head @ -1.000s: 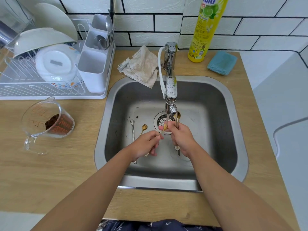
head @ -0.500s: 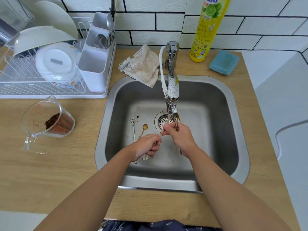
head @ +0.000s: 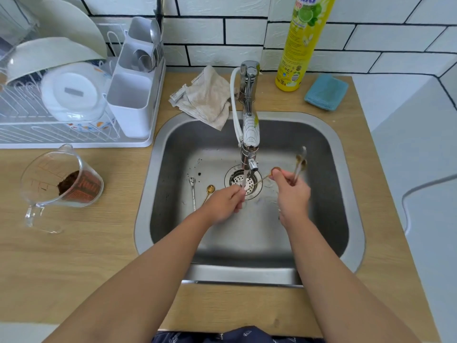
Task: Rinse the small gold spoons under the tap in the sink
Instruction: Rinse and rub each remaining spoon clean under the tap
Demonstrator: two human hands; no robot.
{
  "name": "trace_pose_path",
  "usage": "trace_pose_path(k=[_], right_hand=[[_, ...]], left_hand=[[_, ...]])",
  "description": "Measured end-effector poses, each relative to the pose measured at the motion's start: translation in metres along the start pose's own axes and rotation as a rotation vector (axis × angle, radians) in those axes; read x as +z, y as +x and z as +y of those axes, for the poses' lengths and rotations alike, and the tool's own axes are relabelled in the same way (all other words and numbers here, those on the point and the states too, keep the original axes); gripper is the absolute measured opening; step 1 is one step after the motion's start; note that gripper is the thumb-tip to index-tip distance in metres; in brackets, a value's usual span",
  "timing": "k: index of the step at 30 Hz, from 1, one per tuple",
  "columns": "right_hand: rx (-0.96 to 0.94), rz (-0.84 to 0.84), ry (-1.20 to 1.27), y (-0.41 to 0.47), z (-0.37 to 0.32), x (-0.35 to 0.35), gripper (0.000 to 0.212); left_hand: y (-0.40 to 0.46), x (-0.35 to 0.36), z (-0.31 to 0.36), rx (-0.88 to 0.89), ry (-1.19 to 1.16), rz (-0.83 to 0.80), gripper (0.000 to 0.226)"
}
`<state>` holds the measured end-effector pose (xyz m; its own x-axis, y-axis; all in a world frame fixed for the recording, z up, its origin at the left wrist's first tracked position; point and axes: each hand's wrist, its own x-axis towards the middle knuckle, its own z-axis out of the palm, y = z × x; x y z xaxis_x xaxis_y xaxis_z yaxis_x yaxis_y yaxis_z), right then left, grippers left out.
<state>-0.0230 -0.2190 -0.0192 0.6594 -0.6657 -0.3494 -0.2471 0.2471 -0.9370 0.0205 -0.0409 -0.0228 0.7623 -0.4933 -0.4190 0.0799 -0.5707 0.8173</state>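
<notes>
The wooden bench (head: pixel 61 256) carries a steel sink (head: pixel 346 194), a white rack (head: pixel 74 142) of dishes at the left rear, and a jug (head: pixel 61 179) of brown grounds; a yellow bottle (head: pixel 300 45), a cloth (head: pixel 210 100) and a blue sponge (head: pixel 326 92) stand behind the basin; the tap (head: pixel 249 125) runs over the drain (head: pixel 243 180); the left hand (head: pixel 222 204) sits under the stream, its grip curled, though what it holds cannot be told; the right hand (head: pixel 291 194), right of the tap, pinches blurred spoons (head: pixel 300 162) with bowls up; one gold spoon (head: pixel 209 190) and a silver spoon (head: pixel 193 189) lie on the sink floor left of the drain.
</notes>
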Motion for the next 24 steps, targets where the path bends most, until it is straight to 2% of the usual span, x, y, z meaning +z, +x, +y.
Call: trace_pose_path(k=[2, 7, 10, 12, 14, 16, 18, 21, 24], right_hand=[[0.004, 0.027, -0.033, 0.002, 0.001, -0.002, 0.008], [0.045, -0.106, -0.072, -0.008, 0.006, 0.011, 0.005], [0.051, -0.007, -0.021, -0.005, 0.002, 0.007, 0.006], [0.063, 0.104, -0.005, 0.0, 0.0, 0.002, 0.007], [0.084, 0.169, 0.049, 0.002, -0.003, -0.001, 0.008], [0.095, 0.196, 0.092, 0.003, -0.004, -0.003, 0.011], [0.107, 0.227, 0.134, 0.003, -0.006, -0.005, 0.011], [0.131, 0.257, 0.155, 0.004, -0.007, -0.007, 0.009], [0.14, 0.246, 0.142, 0.003, -0.007, -0.007, 0.01]], left_hand=[[-0.004, -0.002, -0.007, -0.012, 0.016, -0.03, 0.03], [0.013, 0.006, 0.037, 0.083, 0.119, -0.016, 0.034], [0.016, 0.002, 0.037, 0.088, 0.18, -0.016, 0.033], [0.008, -0.004, 0.019, 0.072, 0.181, 0.006, 0.024], [0.0, -0.006, 0.002, 0.02, -0.052, 0.044, 0.008], [-0.001, -0.002, -0.003, -0.059, -0.437, 0.095, 0.016], [0.002, 0.004, 0.001, -0.131, -0.664, 0.097, 0.019], [0.003, 0.017, 0.01, -0.18, -0.753, 0.041, 0.009], [0.003, 0.024, 0.015, -0.157, -0.652, 0.05, 0.012]])
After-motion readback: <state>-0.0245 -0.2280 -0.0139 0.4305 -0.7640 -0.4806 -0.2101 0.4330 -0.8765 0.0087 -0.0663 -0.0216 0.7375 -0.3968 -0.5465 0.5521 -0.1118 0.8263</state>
